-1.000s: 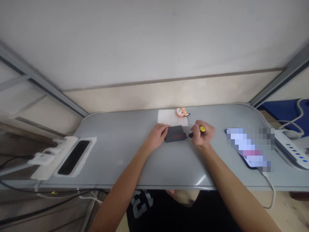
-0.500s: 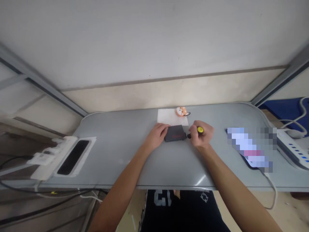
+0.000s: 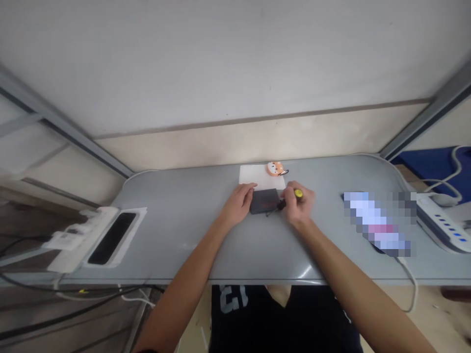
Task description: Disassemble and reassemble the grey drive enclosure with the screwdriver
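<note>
A small flat dark grey box (image 3: 264, 201) lies on the grey table, with vent slots along its near edge half a second ago. My left hand (image 3: 238, 202) grips its left side, fingers bent against it and one fingertip reaching over the back corner. On the opposite side, my right hand (image 3: 299, 203) is closed in a fist around a screwdriver (image 3: 298, 194) with a yellow-ended handle. Its dark front end points left at the box's right edge; the tip is too small and blurred to make out. A thin dark piece shows at the box's near right corner.
Behind the box lies a white paper (image 3: 253, 172) with an orange-and-white animal-face case (image 3: 274, 168) on it. A black phone (image 3: 112, 239) and a power strip (image 3: 84, 240) stand left. To the right are a lit, blurred-out phone (image 3: 375, 223), its cable and another power strip (image 3: 441, 223).
My right hand has moved left with the screwdriver, closer to the box. A thin dark piece now shows by its near right corner. The view has shifted slightly.
</note>
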Available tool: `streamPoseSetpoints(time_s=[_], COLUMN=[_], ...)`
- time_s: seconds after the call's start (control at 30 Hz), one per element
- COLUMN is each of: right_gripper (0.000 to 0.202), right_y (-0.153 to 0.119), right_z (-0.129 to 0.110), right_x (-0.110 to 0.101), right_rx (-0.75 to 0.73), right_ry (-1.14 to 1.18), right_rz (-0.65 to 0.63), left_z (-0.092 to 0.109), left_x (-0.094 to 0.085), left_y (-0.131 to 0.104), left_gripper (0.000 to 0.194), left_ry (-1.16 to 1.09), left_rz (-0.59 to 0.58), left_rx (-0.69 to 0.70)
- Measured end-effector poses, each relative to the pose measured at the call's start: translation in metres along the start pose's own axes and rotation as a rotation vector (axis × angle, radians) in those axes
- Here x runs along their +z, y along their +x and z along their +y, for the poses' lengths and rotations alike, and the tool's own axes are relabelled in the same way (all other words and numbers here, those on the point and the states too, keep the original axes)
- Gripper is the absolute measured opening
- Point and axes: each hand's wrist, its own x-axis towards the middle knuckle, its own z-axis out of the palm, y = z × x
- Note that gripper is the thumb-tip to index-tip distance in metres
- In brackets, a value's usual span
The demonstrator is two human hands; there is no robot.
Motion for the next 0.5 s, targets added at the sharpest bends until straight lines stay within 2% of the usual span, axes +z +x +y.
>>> streamPoseSetpoints(time_s=[0.17,0.27,0.37,0.5], right_gripper=[0.029,0.028,0.029,0.029], right_y=[-0.008,-0.010,-0.010,-0.011], right_z=[-0.017,-0.019,-0.016,-0.012], right_x=[0.012,0.014,0.013,0.013], right_rx=[-0.153,-0.209,-0.175,-0.155], right_ry=[-0.005,0.032,0.029,-0.004], right_rz=[-0.162,-0.146,-0.103,-0.128], left_z=[0.002,0.004,0.006,0.009], left_x=[-0.002,-0.002,-0.002,-0.004], left_y=[0.002,0.002,0.002,0.003], left_gripper=[0.030,0.029,0.028,0.026], left_ry=[0.005,0.015,0.030,0.042], left_rz=[0.002,0.003,0.021,0.044], left_rx=[0.003,0.024,0.034,0.047])
